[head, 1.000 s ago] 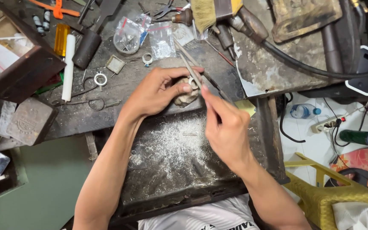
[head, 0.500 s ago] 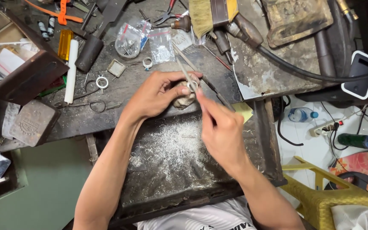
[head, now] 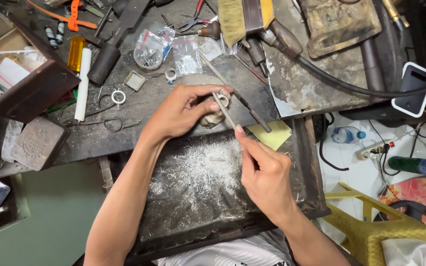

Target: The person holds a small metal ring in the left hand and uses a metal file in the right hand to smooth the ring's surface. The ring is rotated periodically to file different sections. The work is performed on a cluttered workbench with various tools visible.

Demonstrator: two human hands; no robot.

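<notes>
My left hand (head: 183, 111) pinches a small silver ring (head: 222, 98) between thumb and fingers, braced against a worn wooden bench peg (head: 212, 117) at the bench edge. My right hand (head: 265, 172) grips a thin metal file (head: 224, 109) whose tip runs up through the ring. Below both hands a dark metal tray (head: 301, 162) holds a spread of silver filings (head: 198, 170).
The dark workbench (head: 139, 106) carries loose rings (head: 118, 96), plastic bags of parts (head: 150, 50), pliers (head: 193, 19), a brush (head: 245, 17), a white tube (head: 82, 83) and a wooden box (head: 23, 83). A thick hose (head: 341, 86), a yellow stool (head: 375, 231) and bottles (head: 346, 134) lie to the right.
My right hand has drawn back toward me and lower, pulling the file along through the ring. My left hand stays on the peg holding the ring.
</notes>
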